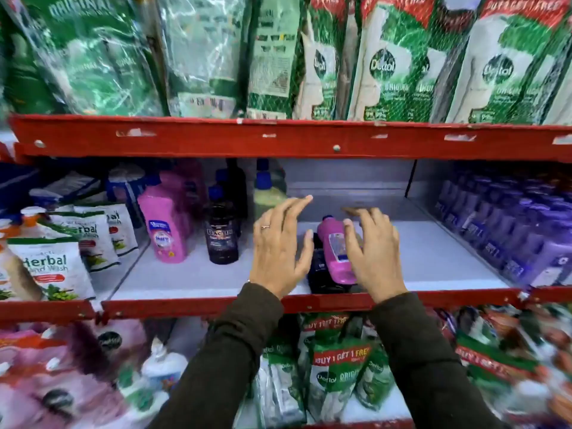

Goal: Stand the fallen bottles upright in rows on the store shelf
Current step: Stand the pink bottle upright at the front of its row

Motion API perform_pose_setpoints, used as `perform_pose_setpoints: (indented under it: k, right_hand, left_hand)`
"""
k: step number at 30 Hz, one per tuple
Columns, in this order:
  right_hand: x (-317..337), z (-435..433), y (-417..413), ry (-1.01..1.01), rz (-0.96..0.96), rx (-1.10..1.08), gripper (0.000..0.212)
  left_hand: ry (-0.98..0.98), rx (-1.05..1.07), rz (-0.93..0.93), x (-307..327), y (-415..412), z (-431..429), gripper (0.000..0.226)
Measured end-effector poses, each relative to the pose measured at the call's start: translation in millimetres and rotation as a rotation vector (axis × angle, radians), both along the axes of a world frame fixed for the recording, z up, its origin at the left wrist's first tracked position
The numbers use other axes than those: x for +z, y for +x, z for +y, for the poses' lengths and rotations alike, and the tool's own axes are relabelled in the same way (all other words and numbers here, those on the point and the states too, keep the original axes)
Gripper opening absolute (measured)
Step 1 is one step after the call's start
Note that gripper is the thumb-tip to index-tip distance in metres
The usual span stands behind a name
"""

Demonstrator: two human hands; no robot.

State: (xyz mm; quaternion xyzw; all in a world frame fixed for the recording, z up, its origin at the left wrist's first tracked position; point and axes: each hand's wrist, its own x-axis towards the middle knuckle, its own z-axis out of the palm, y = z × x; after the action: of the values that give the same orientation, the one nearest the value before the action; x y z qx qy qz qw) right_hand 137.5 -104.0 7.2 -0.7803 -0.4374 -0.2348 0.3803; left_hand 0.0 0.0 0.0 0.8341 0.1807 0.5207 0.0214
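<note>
On the white middle shelf [192, 274] a pink bottle [335, 252] lies fallen on top of a dark bottle [318, 274], near the front edge. My left hand [278, 246] hovers just left of them, fingers spread, holding nothing. My right hand [371, 252] is spread over the right side of the pink bottle; whether it touches the bottle I cannot tell. Further left stand upright rows: pink bottles [165, 224], dark bottles [222, 233] and a yellow-green bottle [266, 196] with a blue cap at the back.
Purple bottles [510, 224] fill the shelf's right side. Herbal hand wash pouches [52, 267] stand at the left. The red shelf lip [198, 305] runs along the front, and the upper red shelf [278, 140] hangs low overhead with green refill packs above it.
</note>
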Motion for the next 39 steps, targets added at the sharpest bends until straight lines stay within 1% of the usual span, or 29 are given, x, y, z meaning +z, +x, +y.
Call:
perform_pose_setpoints:
  k: [1, 3, 4, 5, 7, 8, 10, 15, 16, 18, 19, 20, 22, 23, 25, 27, 32, 39]
  right_hand:
    - [-7.5, 2.7, 12.2, -0.032, 0.075, -0.020, 0.031]
    - [-16.8, 8.4, 30.5, -0.168, 0.205, -0.101, 0.035]
    - [-17.8, 7.8, 34.7, -0.257, 0.305, -0.119, 0.036]
    - [-22.7, 10.6, 41.8, -0.325, 0.354, -0.121, 0.038]
    - [-29.2, 14.6, 49.1, -0.453, 0.450, -0.124, 0.043]
    - [-29.6, 15.9, 49.3, -0.504, 0.490, -0.121, 0.046]
    - [-35.5, 20.9, 57.1, -0.513, 0.572, -0.098, 0.049]
    - [-40.2, 23.1, 67.1, -0.348, 0.722, 0.050, 0.048]
    - [-40.9, 21.3, 67.3, -0.308, 0.750, 0.070, 0.051]
    - [-43.0, 17.7, 67.8, -0.161, 0.824, 0.117, 0.063]
    - [-42.4, 15.9, 66.8, -0.079, 0.866, 0.152, 0.064]
    - [-37.7, 13.1, 61.4, -0.006, 0.908, 0.190, 0.057]
    - [-28.5, 8.8, 51.6, 0.136, 0.986, 0.318, 0.037]
    - [-25.4, 7.0, 47.5, 0.194, 1.012, 0.387, 0.032]
    - [-19.9, 4.0, 33.8, 0.269, 1.024, 0.482, 0.035]
    - [-19.4, 7.4, 18.3, 0.308, 1.000, 0.521, 0.042]
    - [-23.1, 33.6, -31.9, 0.340, 0.898, 0.595, 0.049]
    - [-36.7, 97.0, -119.8, 0.359, 0.913, 0.675, 0.050]
  left_hand:
    - [-0.075, -0.053, 0.033, -4.4, 10.2, -0.4, 0.051]
    - [-0.244, -0.079, 0.139, -11.0, 29.5, 0.2, 0.051]
    - [-0.360, -0.060, 0.218, -14.7, 40.4, 1.5, 0.053]
    - [-0.445, -0.014, 0.302, -19.9, 51.9, 3.8, 0.055]
    - [-0.580, 0.089, 0.494, -28.7, 67.7, 5.5, 0.054]
    - [-0.635, 0.104, 0.566, -31.8, 73.0, 6.3, 0.052]
    - [-0.734, 0.089, 0.623, -36.4, 82.2, 5.4, 0.051]
    - [-0.863, 0.027, 0.474, -41.8, 88.9, 1.6, 0.043]
    - [-0.881, 0.011, 0.424, -43.7, 88.3, -0.1, 0.042]
    - [-0.946, -0.050, 0.289, -46.4, 85.8, -5.1, 0.041]
    - [-0.993, -0.094, 0.212, -46.3, 83.7, -7.6, 0.042]
    - [-1.036, -0.144, 0.125, -47.0, 82.2, -8.6, 0.042]
    - [-1.113, -0.262, -0.041, -47.1, 75.9, -9.1, 0.042]
    - [-1.144, -0.323, -0.114, -46.4, 71.9, -8.8, 0.041]
    - [-1.158, -0.408, -0.215, -41.2, 59.9, -6.8, 0.041]
    - [-1.144, -0.443, -0.261, -36.0, 43.4, -2.1, 0.044]
    - [-1.059, -0.466, -0.339, -30.4, -12.9, 24.4, 0.044]
    - [-0.959, -0.334, -0.389, -43.8, -105.6, 81.9, 0.043]
